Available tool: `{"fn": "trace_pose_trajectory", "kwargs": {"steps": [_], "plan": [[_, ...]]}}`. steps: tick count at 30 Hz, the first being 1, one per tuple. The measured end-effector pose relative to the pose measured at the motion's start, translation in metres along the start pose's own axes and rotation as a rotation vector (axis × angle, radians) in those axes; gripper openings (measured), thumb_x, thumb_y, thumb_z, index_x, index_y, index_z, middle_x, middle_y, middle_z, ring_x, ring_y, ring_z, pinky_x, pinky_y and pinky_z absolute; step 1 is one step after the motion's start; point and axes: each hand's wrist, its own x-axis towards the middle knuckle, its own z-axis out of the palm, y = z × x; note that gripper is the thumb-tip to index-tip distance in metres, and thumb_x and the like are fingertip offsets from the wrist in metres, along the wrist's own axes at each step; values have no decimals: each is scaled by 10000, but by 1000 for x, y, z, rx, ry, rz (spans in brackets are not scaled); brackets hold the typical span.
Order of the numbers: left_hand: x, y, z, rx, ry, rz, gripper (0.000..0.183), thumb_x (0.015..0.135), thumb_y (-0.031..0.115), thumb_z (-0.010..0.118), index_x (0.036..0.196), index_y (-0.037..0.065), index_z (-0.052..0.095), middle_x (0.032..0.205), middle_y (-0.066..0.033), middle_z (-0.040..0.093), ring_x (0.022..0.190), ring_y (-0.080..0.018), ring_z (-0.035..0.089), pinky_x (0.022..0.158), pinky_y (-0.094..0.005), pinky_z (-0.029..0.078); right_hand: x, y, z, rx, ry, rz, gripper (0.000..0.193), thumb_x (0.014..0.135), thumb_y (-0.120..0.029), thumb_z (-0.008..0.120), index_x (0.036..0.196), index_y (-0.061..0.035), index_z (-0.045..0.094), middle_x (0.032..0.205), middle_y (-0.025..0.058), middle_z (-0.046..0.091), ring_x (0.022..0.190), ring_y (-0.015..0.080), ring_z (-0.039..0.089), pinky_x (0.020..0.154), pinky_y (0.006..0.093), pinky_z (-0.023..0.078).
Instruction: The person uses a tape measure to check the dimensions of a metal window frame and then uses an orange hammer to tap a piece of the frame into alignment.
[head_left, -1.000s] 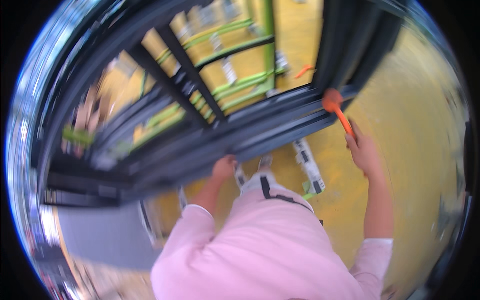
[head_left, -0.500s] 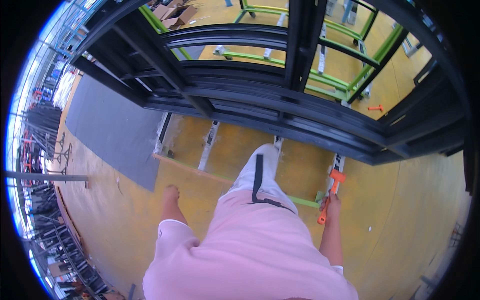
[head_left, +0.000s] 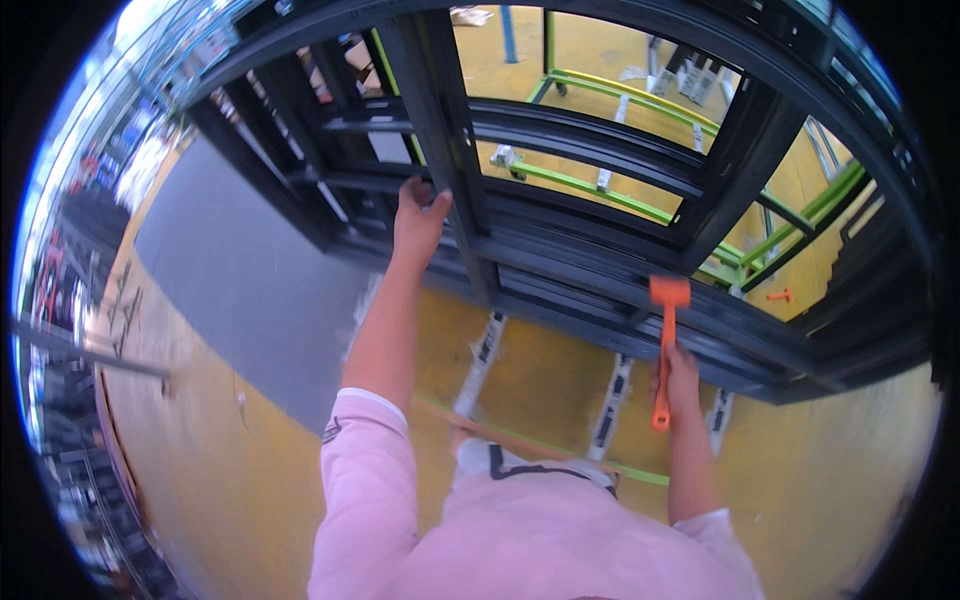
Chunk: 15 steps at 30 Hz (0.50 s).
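Observation:
A large black window frame (head_left: 560,262) with several bars stands upright before me. My right hand (head_left: 682,378) is wrapped round the handle of an orange mallet (head_left: 670,292), held head up in front of the frame's lower part. Raised at the left, my left hand (head_left: 418,225) has its thumb and fingers apart and slightly curled, with nothing seen in them. It is beside a black upright bar (head_left: 430,110) of the frame; whether the fingertips touch it I cannot tell.
White-wrapped support bars (head_left: 610,408) of a low stand lie beneath the frame. Behind it are green wheeled racks (head_left: 580,182) and another orange tool (head_left: 780,296) on the yellow floor. A grey mat (head_left: 235,260) lies left, and dark stacked material (head_left: 95,490) lines the far left.
My left hand has risen from my side to the frame's upright. The mallet has come up in my right hand, closer to the frame. My view has shifted, and I stand closer to the frame.

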Motion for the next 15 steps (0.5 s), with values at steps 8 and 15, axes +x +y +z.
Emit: {"fn": "trace_pose_trajectory", "kwargs": {"steps": [8, 15], "plan": [[164, 29, -3, -319, -47, 319, 895, 739, 275, 791, 1429, -19, 303, 1270, -249, 542, 1206, -350, 536, 969, -388, 440, -18, -171, 346, 243, -307, -292, 538, 998, -224, 420, 1509, -150, 268, 717, 48, 536, 432, 93, 453, 380, 233, 397], [172, 31, -6, -248, -76, 210, 745, 748, 145, 688, 1409, 29, 365, 1221, -229, 580, 1102, -383, 590, 919, -417, 469, -12, -208, 424, 602, -72, -645, 523, 1000, -178, 327, 1516, -205, 247, 712, 40, 531, 445, 109, 477, 380, 255, 419]]}}
